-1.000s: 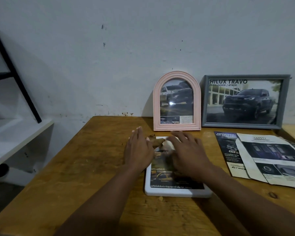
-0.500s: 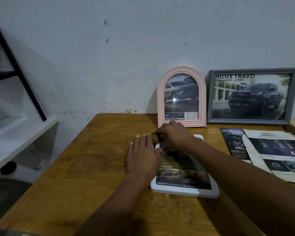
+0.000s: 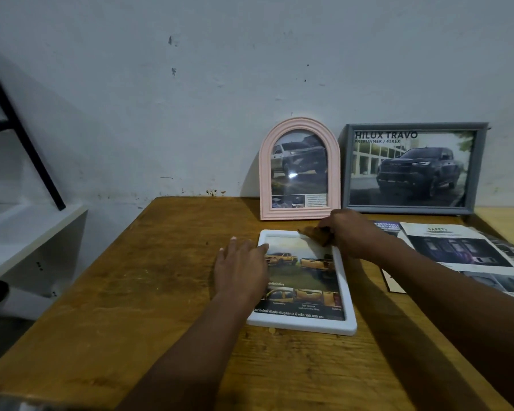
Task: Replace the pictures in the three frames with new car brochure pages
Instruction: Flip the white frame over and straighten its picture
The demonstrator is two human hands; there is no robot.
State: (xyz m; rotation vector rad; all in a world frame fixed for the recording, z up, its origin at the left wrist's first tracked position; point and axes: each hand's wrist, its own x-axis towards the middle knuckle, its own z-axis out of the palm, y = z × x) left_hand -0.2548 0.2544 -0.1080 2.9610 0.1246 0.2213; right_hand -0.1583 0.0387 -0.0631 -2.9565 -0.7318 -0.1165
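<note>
A white rectangular frame (image 3: 349,295) lies flat on the wooden table (image 3: 149,292), showing a page with orange pickups. My left hand (image 3: 241,269) rests flat with spread fingers on the frame's left edge. My right hand (image 3: 349,232) is at the frame's far right corner, closed on a small brown cloth (image 3: 316,234) that touches the glass. A pink arched frame (image 3: 298,169) and a grey landscape frame (image 3: 413,169) stand against the wall behind, each holding a truck picture.
Loose brochure pages (image 3: 469,250) lie on the table to the right of the white frame. A white shelf (image 3: 27,235) with a black slanted bar (image 3: 21,129) stands left of the table. The wall runs close behind the frames.
My right hand has moved with the cloth from the frame's far left corner to its far right corner. My left hand stays on the left edge. The view has shifted slightly.
</note>
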